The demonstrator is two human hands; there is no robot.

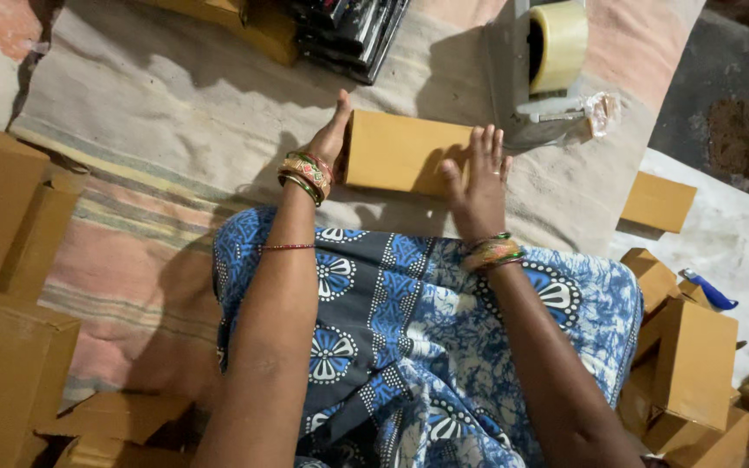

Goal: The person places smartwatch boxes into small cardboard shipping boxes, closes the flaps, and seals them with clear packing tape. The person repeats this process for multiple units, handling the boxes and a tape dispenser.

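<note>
A small brown cardboard box (pixel 396 152) lies on the striped cloth in front of my lap. My left hand (pixel 333 130) presses flat against the box's left end, fingers together and pointing away from me. My right hand (pixel 478 178) rests on the box's right part with its fingers spread across the top. Both wrists carry coloured bangles. Neither hand is closed around the box; both press on it.
A tape dispenser (pixel 541 74) with a yellowish tape roll stands just beyond the box. Dark flat packs (pixel 348 35) lie at the top. Brown cardboard boxes are heaped at the left (pixel 10 260) and right (pixel 691 364). A blue tool (pixel 711 291) lies right.
</note>
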